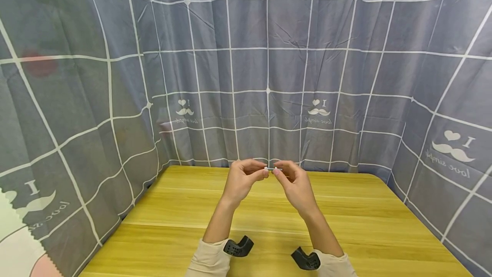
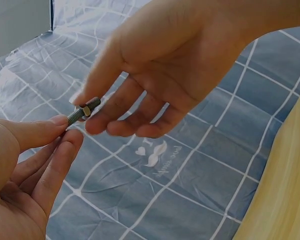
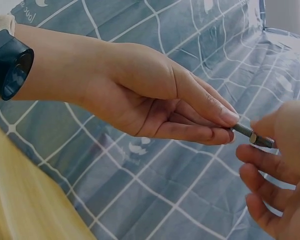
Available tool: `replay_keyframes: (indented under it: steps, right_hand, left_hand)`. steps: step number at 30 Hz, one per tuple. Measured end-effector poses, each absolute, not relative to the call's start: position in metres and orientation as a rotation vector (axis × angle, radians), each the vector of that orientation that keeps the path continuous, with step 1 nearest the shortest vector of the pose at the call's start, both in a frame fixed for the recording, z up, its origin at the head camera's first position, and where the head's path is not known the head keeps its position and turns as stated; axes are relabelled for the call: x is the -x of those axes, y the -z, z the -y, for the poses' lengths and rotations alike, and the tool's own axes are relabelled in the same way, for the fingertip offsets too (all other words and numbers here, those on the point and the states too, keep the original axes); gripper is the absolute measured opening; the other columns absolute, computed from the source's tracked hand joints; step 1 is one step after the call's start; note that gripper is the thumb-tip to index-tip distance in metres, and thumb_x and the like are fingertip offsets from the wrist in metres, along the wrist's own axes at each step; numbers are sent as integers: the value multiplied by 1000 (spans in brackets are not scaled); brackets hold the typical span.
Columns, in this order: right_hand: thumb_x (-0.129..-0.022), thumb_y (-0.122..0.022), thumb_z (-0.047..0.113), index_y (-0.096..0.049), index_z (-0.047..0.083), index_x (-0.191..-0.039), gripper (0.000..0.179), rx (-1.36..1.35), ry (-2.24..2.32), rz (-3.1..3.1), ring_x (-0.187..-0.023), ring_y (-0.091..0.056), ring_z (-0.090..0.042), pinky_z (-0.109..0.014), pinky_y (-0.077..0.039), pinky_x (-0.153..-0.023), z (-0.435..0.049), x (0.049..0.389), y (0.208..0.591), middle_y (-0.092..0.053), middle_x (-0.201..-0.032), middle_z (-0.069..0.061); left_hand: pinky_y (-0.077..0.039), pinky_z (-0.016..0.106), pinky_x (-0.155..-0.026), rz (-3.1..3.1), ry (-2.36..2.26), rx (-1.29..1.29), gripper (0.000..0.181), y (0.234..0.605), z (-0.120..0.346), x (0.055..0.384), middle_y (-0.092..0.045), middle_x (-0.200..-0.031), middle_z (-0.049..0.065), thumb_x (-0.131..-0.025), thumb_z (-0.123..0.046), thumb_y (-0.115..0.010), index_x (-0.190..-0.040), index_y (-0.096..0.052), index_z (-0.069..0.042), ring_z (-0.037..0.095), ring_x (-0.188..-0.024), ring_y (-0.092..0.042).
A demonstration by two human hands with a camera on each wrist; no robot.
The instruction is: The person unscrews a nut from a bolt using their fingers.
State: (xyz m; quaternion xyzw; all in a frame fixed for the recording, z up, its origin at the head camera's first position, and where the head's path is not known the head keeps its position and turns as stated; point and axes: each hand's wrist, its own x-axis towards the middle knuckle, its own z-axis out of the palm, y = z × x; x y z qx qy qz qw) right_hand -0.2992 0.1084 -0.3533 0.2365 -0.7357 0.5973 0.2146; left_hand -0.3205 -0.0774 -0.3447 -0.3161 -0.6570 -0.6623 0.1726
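A grey threaded bolt (image 2: 74, 117) carries a small brass-tinted hex nut (image 2: 86, 111) partway along its shaft. My left hand (image 1: 239, 183) pinches one end of the bolt between thumb and fingertips, which hide that end. From the opposite side, my right hand (image 1: 299, 186) has its thumb and index fingertip on either side of the nut; its other fingers are loosely bent. The bolt's free threaded end pokes out past the nut (image 3: 253, 137) in the right wrist view. Both hands are raised above the table, close together.
A yellow wood-grain table (image 1: 269, 221) lies below the hands. Grey-blue gridded curtains (image 1: 250, 72) surround its back and sides. Each wrist wears a black camera mount, one on the left sleeve (image 1: 209, 257) and one on the right sleeve (image 1: 334, 264).
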Motion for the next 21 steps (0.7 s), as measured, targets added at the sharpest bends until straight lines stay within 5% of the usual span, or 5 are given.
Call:
replay_keyframes:
  steps: [15,21]
  right_hand:
    - [-104,-65,8,-70,4,-124,21,-683,-1632,2057,-113,-65,-31,-40,-54,-95,-109,302,355,-68,-123,-11]
    - [-103,-67,12,-63,7,-137,35,-716,-1627,2053,-119,-62,-30,-46,-53,-99,-109,302,355,-64,-133,-16]
  left_hand:
    - [-62,36,-79,1842,1881,923,13,346,77,321,-75,-91,21,-93,3,-75,-102,-74,12,23,-84,-75]
    - [-62,37,-79,1837,1884,920,11,345,78,320,-75,-90,21,-94,2,-75,-102,-75,10,22,-82,-75]
